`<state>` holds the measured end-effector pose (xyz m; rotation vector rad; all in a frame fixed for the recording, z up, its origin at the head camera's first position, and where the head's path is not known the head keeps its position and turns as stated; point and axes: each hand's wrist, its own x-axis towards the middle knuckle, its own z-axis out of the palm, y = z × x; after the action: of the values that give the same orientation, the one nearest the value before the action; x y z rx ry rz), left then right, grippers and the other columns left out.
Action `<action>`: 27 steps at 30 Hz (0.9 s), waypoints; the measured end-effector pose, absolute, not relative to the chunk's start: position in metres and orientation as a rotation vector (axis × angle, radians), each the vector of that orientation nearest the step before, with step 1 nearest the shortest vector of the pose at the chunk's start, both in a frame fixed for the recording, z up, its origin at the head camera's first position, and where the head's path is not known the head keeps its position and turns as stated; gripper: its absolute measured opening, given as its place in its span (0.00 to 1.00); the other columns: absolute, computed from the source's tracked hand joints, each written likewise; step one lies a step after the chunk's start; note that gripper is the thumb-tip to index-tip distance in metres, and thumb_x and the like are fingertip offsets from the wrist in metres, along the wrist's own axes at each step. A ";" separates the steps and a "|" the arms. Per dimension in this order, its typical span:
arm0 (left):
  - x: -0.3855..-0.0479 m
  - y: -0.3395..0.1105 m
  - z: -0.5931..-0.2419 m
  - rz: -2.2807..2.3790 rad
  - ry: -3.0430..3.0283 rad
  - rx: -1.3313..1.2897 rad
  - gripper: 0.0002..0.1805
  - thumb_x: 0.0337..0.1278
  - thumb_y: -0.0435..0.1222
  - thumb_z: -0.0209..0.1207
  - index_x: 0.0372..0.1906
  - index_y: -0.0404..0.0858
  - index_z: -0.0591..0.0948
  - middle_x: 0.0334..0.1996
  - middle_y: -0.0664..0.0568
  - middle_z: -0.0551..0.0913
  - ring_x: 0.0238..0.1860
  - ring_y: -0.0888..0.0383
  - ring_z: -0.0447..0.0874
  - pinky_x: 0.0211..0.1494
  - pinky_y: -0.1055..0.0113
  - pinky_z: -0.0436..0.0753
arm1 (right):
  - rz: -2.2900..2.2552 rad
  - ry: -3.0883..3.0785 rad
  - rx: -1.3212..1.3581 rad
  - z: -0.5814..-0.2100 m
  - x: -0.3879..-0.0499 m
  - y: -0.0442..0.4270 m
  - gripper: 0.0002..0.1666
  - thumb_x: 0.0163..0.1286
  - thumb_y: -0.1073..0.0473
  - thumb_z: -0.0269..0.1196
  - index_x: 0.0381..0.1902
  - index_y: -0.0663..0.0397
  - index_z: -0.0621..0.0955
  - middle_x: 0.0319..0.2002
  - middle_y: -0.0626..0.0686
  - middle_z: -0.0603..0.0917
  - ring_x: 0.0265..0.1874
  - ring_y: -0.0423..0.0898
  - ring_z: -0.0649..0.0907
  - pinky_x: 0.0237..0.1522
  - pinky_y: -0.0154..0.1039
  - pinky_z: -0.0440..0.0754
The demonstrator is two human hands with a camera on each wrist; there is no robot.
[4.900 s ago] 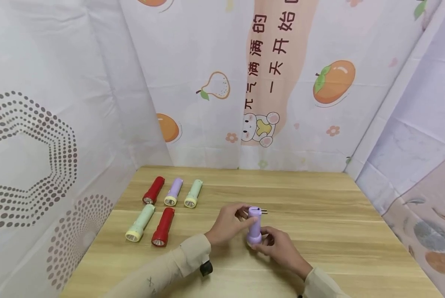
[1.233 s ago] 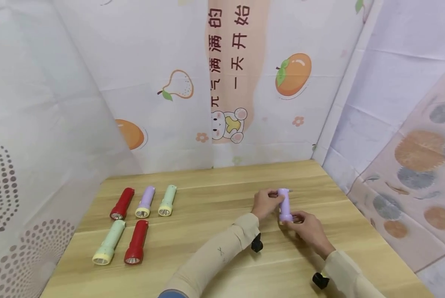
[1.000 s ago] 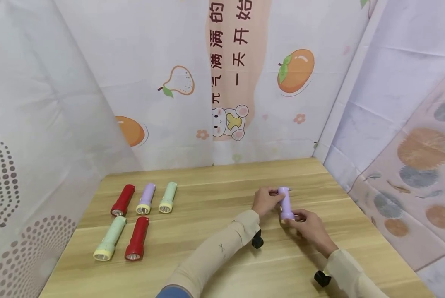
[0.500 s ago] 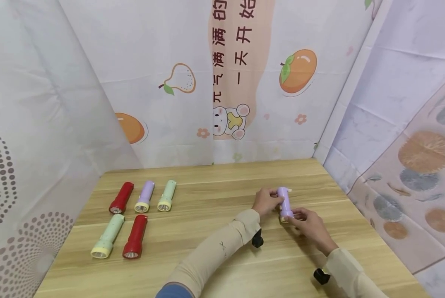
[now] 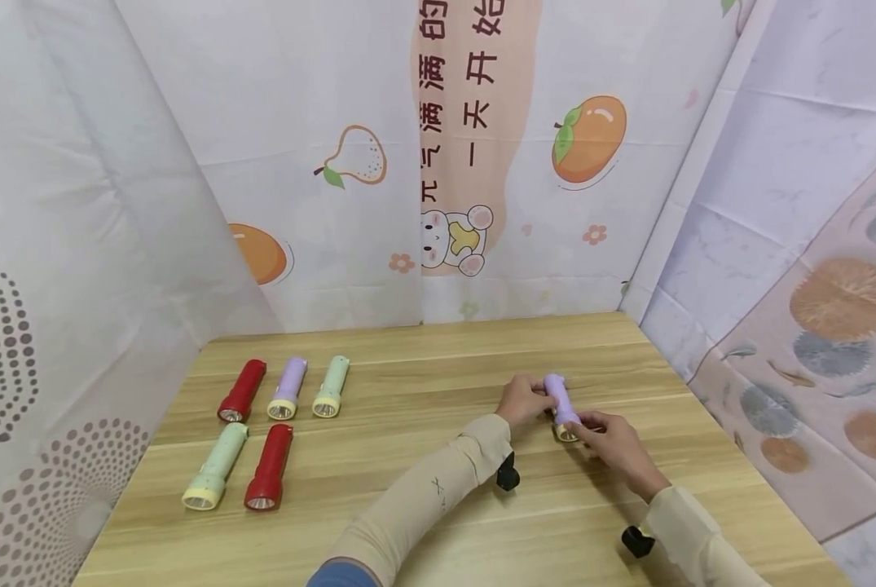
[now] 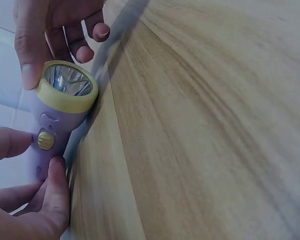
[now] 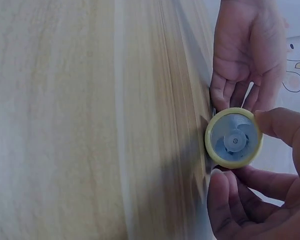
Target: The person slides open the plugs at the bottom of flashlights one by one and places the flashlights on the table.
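Note:
A purple flashlight (image 5: 561,405) with a yellow-rimmed head lies low at the table, lens toward me. My left hand (image 5: 522,401) grips its body near the tail end, thumb and fingers on either side. My right hand (image 5: 617,447) pinches the head. In the left wrist view, the yellow switch (image 6: 45,141) faces up beside a left fingertip, and the right thumb touches the yellow rim (image 6: 65,100). In the right wrist view, the round lens (image 7: 234,140) faces the camera, with right thumb and fingers at its edge. Whether its whole length touches the table cannot be told.
At the table's left, a red (image 5: 243,391), a purple (image 5: 288,389) and a pale green flashlight (image 5: 331,386) lie in a back row. Another pale green (image 5: 217,468) and another red flashlight (image 5: 270,468) lie in front. Printed cloth (image 5: 335,269) hangs around the wooden table (image 5: 408,375).
The held flashlight has moved right across the table since the oldest frame. It has tipped from steep to flatter, lens toward me. The metal prongs at its tail are out of sight now.

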<state>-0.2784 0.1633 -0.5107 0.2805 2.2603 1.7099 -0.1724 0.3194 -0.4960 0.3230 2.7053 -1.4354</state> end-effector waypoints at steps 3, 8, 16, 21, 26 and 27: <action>-0.277 0.162 -0.511 1.745 2.240 0.274 0.10 0.53 0.27 0.72 0.41 0.31 0.89 0.27 0.54 0.87 0.28 0.64 0.82 0.32 0.72 0.80 | -1.439 2.702 0.315 -0.497 -0.174 0.319 0.34 0.74 0.43 0.66 0.62 0.66 0.80 0.53 0.62 0.85 0.33 0.47 0.84 0.32 0.40 0.84; -0.275 0.157 -0.510 1.732 2.264 0.282 0.08 0.53 0.26 0.72 0.40 0.31 0.89 0.27 0.54 0.87 0.28 0.65 0.81 0.32 0.73 0.80 | -1.434 2.692 0.301 -0.499 -0.175 0.319 0.36 0.74 0.41 0.65 0.63 0.67 0.79 0.53 0.63 0.85 0.33 0.46 0.84 0.32 0.40 0.84; -0.274 0.137 -0.507 1.719 2.252 0.341 0.07 0.57 0.25 0.68 0.42 0.30 0.87 0.28 0.55 0.84 0.28 0.62 0.82 0.33 0.71 0.81 | -1.504 2.636 0.277 -0.500 -0.175 0.320 0.39 0.74 0.43 0.65 0.68 0.69 0.74 0.57 0.65 0.82 0.37 0.47 0.85 0.36 0.39 0.86; -0.271 0.121 -0.505 1.644 2.300 0.426 0.02 0.62 0.29 0.66 0.38 0.36 0.87 0.26 0.57 0.83 0.28 0.62 0.81 0.31 0.71 0.78 | -1.462 2.677 0.258 -0.497 -0.173 0.323 0.44 0.74 0.39 0.64 0.70 0.70 0.71 0.56 0.66 0.81 0.37 0.48 0.85 0.35 0.40 0.85; -0.268 0.103 -0.502 1.615 2.279 0.508 0.06 0.67 0.33 0.64 0.43 0.35 0.87 0.28 0.58 0.83 0.33 0.57 0.86 0.32 0.70 0.80 | -1.315 2.837 0.223 -0.492 -0.171 0.326 0.45 0.74 0.35 0.62 0.71 0.66 0.70 0.57 0.66 0.80 0.43 0.53 0.85 0.39 0.42 0.84; -0.268 0.099 -0.501 1.617 2.265 0.520 0.07 0.68 0.34 0.64 0.44 0.35 0.87 0.30 0.57 0.84 0.35 0.55 0.87 0.34 0.69 0.82 | -1.290 2.871 0.208 -0.490 -0.171 0.326 0.44 0.74 0.35 0.61 0.71 0.66 0.70 0.57 0.66 0.80 0.45 0.55 0.85 0.40 0.44 0.84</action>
<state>-0.2676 0.0989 -0.5014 0.5195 2.2651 1.6172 -0.1707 0.3258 -0.4902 0.2083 2.8715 -1.2899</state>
